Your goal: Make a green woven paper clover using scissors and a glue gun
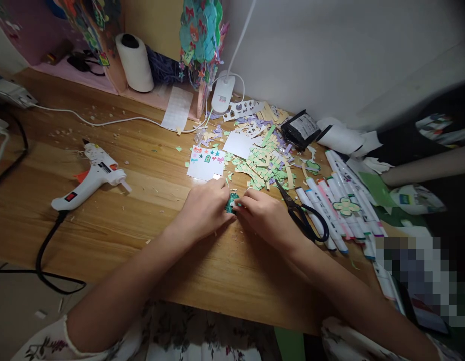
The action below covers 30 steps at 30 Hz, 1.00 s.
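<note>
Between both hands, low over the wooden table, is a small green patterned piece [231,201] with a pale bit on it; its exact kind is too small to make out. My left hand [207,203] has its fingers closed on the piece's left side. My right hand [260,213] pinches at its right side, fingertips on or near the pale bit. Just beyond the hands lies a white card [202,170] with small coloured bows, stars and a bear figure. A blank white card [238,145] rests behind it among paper scraps [264,160].
A white glue gun [93,183] lies at left, its cord running off the table edge. Black scissors [303,215] and several markers [337,210] are at right, with a paper flower [346,206] on the markers. A thread spool [134,62] and black packet [300,129] stand behind.
</note>
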{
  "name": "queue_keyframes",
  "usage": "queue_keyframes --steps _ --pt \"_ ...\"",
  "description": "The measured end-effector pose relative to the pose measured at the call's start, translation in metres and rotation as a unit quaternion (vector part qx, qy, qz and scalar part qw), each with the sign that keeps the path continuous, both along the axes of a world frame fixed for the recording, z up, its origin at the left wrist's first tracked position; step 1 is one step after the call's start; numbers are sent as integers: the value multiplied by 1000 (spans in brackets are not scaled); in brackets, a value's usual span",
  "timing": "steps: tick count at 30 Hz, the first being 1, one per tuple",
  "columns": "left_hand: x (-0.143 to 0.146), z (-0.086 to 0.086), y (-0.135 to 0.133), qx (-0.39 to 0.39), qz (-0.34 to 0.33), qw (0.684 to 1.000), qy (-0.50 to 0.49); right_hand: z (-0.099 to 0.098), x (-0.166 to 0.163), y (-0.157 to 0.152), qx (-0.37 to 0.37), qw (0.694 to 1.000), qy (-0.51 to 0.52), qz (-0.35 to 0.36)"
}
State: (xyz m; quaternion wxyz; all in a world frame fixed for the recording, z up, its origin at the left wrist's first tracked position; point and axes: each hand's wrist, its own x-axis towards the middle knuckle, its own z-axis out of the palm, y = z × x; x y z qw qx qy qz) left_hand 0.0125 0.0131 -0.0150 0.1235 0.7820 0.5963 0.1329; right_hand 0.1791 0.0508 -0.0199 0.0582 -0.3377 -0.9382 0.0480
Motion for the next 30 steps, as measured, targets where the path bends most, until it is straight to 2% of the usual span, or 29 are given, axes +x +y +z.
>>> queue_keyframes --steps 12,19,30 --pt "-1 2 1 -14 -2 1000 2 0 2 2 -119 986 104 -51" --pt "-2 5 3 -49 3 999 8 -18 13 -16 -59 987 152 -4" --pt "3 11 5 -90 16 995 36 -33 15 -19 34 989 145 5"
